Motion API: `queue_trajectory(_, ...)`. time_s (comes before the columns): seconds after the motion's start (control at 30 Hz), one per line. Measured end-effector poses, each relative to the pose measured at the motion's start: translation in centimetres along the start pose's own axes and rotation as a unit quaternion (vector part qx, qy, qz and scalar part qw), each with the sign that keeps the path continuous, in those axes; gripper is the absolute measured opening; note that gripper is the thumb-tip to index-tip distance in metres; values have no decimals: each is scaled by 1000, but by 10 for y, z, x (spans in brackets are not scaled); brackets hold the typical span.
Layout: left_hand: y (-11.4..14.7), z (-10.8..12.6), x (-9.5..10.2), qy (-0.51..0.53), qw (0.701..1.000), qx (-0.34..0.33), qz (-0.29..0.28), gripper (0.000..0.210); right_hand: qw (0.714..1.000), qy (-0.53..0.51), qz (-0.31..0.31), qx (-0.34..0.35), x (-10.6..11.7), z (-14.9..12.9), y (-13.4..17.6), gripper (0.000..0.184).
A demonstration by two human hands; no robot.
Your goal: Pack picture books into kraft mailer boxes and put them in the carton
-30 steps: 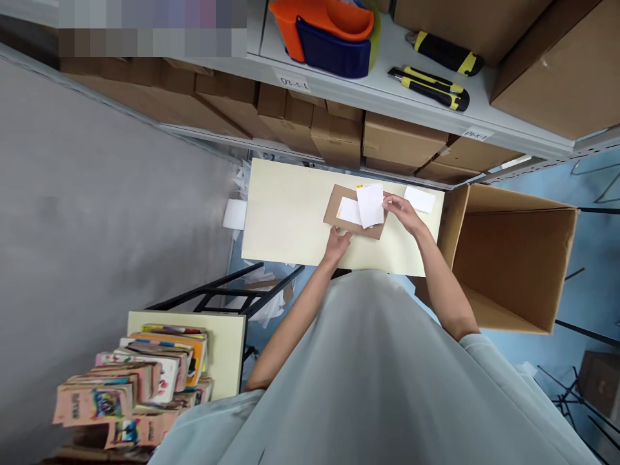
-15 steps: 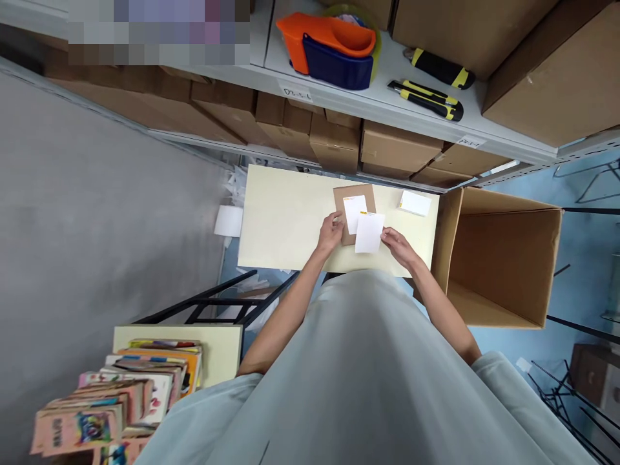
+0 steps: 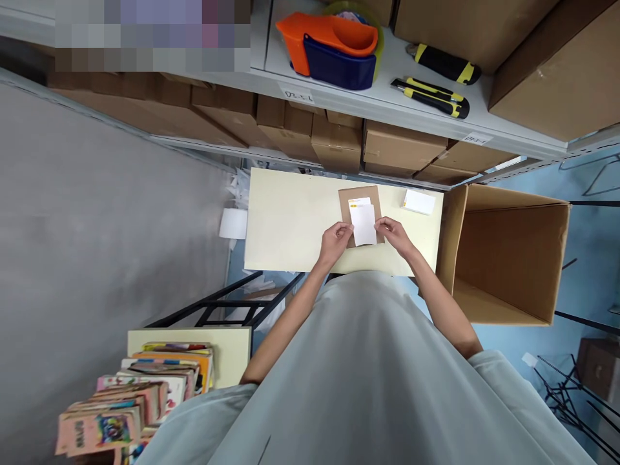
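A white paper slip (image 3: pixel 364 226) lies over a flat brown cardboard piece (image 3: pixel 345 199) on the cream table. Under its upper edge shows a second white label (image 3: pixel 359 201) with orange print. My left hand (image 3: pixel 338 239) pinches the slip's left edge with thumb and forefinger. On the opposite side, my right hand (image 3: pixel 393 234) pinches the right edge, its other fingers curled. A small white stack of slips (image 3: pixel 419 201) rests at the table's right.
An open cardboard box (image 3: pixel 506 252) stands right of the table (image 3: pixel 290 219). Above is a shelf with an orange and blue tape dispenser (image 3: pixel 334 51), several utility knives (image 3: pixel 431 97) and brown boxes. Books (image 3: pixel 145 394) are piled at lower left.
The slip has moved up and left over the label on the cardboard. My left hand has gone from the cardboard's edge to the slip's left edge; my right hand still holds the slip.
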State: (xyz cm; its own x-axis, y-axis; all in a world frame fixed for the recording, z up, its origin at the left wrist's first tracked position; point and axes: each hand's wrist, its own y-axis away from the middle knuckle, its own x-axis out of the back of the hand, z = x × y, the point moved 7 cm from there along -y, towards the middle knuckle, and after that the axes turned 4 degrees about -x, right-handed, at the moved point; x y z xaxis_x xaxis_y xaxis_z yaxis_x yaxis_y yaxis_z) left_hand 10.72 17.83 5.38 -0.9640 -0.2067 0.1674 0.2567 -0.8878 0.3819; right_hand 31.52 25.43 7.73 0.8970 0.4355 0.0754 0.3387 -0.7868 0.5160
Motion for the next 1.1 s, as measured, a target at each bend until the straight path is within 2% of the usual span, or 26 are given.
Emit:
queue_trajectory(0.17, -19, -8, 0, -65, 997, 36, 24, 20, 996, 62, 63, -26, -3, 10, -26, 27)
queue_trajectory(0.37, -37, -15, -8, -123, 988, 87, 41, 18, 977, 169, 122, -50, -2, 20, -46, 22)
queue_trajectory(0.8, -47, -18, -9, -191, 975, 105, 36, 16, 954, 254, 138, -76, -6, 26, -59, 18)
queue_trajectory(1.1, -56, -28, -12, -190, 978, 64, 64, 19, 942, 284, 154, -94, -9, 31, -67, 19)
